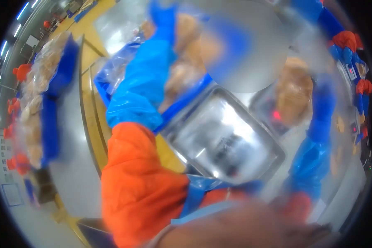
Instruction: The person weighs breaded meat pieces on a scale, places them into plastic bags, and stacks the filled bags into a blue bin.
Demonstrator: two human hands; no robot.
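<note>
My left hand point(163, 20), in a blue glove and sleeve, reaches over a blue crate point(186, 95) lined with clear plastic. Under and beside it lie light brown, fleshy-looking food pieces point(188, 62). Motion smears its fingers. My right hand point(324, 99), also blue-gloved, is beside a brown, shiny lump of the same food point(293, 91). That lump sits on a small scale point(273, 111) with a red lit display. Blur hides the right fingers, and I cannot tell whether they grip the lump. Between my arms rests a shiny metal tray point(211, 144).
A blurred blue shape point(235, 45) overlaps the grey metal surface point(260, 53) ahead. At left, blue crates point(49, 128) hold plastic-covered brown pieces on another table. People in orange and blue point(345, 43) stand along the right, near more scales.
</note>
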